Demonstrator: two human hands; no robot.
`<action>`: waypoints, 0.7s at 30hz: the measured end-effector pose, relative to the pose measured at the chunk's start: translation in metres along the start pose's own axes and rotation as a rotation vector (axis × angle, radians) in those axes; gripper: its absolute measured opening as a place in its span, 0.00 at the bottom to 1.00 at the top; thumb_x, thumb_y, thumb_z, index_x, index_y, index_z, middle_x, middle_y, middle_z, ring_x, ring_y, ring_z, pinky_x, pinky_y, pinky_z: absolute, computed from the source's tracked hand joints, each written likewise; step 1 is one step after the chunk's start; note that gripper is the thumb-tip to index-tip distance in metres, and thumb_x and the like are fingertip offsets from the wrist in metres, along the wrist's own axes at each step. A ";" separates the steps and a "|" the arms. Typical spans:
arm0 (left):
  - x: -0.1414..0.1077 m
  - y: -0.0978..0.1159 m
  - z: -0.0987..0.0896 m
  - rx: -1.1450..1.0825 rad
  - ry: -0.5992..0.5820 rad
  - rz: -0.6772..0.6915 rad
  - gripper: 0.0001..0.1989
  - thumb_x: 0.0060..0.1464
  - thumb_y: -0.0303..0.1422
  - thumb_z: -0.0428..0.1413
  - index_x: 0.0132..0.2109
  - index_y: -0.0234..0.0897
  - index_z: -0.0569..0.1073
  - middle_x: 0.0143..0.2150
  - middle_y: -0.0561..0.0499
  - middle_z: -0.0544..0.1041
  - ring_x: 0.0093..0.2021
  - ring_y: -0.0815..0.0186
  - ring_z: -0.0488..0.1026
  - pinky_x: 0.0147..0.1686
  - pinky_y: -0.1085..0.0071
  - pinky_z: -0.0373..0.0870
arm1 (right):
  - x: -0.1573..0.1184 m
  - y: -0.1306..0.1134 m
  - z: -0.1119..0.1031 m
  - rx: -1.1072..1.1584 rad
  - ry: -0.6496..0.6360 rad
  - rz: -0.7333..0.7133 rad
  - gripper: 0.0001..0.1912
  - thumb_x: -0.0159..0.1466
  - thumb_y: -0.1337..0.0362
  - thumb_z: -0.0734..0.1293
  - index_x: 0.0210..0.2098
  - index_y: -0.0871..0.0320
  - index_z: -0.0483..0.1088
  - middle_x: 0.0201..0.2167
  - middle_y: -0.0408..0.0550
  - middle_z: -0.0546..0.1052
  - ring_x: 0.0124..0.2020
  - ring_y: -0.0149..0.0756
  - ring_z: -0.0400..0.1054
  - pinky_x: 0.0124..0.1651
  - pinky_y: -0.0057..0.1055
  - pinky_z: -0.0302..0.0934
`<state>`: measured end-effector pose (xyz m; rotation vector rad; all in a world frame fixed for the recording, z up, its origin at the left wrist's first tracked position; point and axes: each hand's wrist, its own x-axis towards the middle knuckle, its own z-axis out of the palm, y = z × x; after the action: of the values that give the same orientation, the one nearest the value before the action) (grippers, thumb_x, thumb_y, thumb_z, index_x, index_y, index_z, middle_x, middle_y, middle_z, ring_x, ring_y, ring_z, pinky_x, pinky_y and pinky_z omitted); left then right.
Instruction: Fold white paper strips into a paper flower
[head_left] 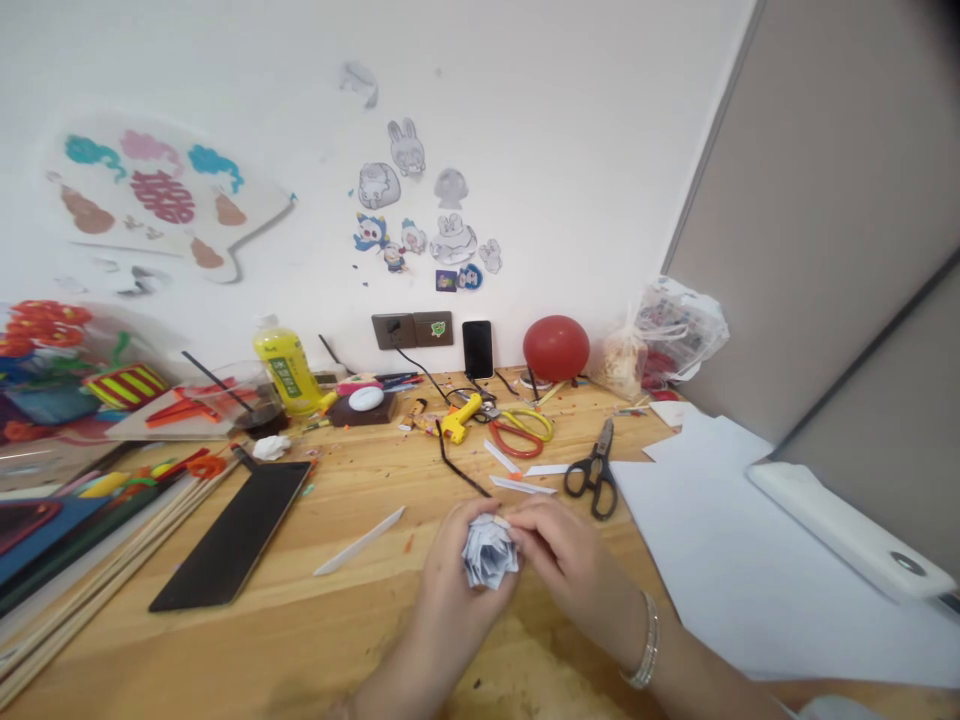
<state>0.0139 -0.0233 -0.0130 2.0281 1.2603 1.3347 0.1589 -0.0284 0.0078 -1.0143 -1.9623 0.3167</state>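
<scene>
A layered white paper flower (489, 555) with a hollow centre sits between my two hands, above the front of the wooden table. My left hand (450, 575) is closed around its left side and underside. At its upper right edge, the thumb and fingers of my right hand (562, 545) pinch the paper. A black pipe cleaner (459, 470) lies just beyond the flower. White paper strips (523, 485) rest behind my right hand, beside black-handled scissors (596, 472). Another paper strip (360, 541) lies to the left. The flower's underside is hidden by my fingers.
White paper sheets (720, 540) cover the right side, with a long white device (847, 530) on them. A black tablet-like slab (232, 535) lies left. Farther back are a yellow glue gun (460, 420), red-and-yellow scissors (521, 432), a red balloon (556, 348) and a yellow bottle (289, 370).
</scene>
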 end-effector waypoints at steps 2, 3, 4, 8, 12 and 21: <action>-0.001 -0.001 0.000 -0.003 -0.010 -0.002 0.18 0.44 0.26 0.53 0.45 0.36 0.65 0.40 0.45 0.73 0.40 0.61 0.72 0.39 0.64 0.70 | 0.000 0.000 0.000 0.040 0.018 0.003 0.07 0.64 0.67 0.59 0.33 0.60 0.67 0.30 0.48 0.73 0.32 0.33 0.68 0.35 0.29 0.62; -0.001 -0.002 0.000 -0.005 -0.019 0.001 0.18 0.44 0.26 0.53 0.46 0.36 0.64 0.41 0.45 0.73 0.40 0.61 0.72 0.39 0.65 0.70 | 0.000 0.000 0.000 0.058 0.030 0.008 0.06 0.63 0.67 0.59 0.32 0.60 0.67 0.29 0.47 0.73 0.32 0.33 0.68 0.35 0.28 0.62; -0.001 -0.002 0.000 -0.005 -0.028 0.004 0.18 0.45 0.26 0.53 0.46 0.37 0.64 0.41 0.46 0.72 0.40 0.62 0.72 0.39 0.65 0.70 | 0.000 -0.001 0.000 0.068 0.041 0.020 0.07 0.63 0.67 0.60 0.30 0.59 0.67 0.28 0.46 0.73 0.31 0.32 0.67 0.34 0.28 0.61; -0.002 0.000 0.000 -0.003 -0.046 0.037 0.18 0.45 0.25 0.54 0.46 0.38 0.63 0.41 0.47 0.72 0.40 0.63 0.71 0.39 0.67 0.70 | 0.001 -0.002 0.000 0.048 0.061 0.087 0.08 0.63 0.66 0.59 0.28 0.58 0.66 0.25 0.44 0.72 0.27 0.31 0.66 0.31 0.27 0.60; -0.002 0.002 0.000 -0.023 -0.056 0.066 0.18 0.45 0.26 0.55 0.45 0.38 0.63 0.40 0.48 0.72 0.40 0.64 0.71 0.39 0.68 0.70 | 0.000 -0.002 0.001 -0.012 0.096 0.113 0.10 0.64 0.66 0.57 0.29 0.58 0.66 0.25 0.45 0.73 0.28 0.32 0.67 0.30 0.27 0.59; -0.002 0.000 -0.001 -0.068 -0.052 -0.045 0.17 0.44 0.30 0.56 0.44 0.37 0.65 0.38 0.48 0.73 0.37 0.63 0.72 0.36 0.67 0.70 | -0.001 -0.009 -0.005 0.023 0.210 0.087 0.07 0.63 0.65 0.58 0.33 0.57 0.67 0.28 0.45 0.74 0.29 0.32 0.68 0.31 0.26 0.61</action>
<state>0.0130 -0.0254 -0.0136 1.9638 1.2136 1.2790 0.1584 -0.0355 0.0155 -1.0754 -1.7254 0.2691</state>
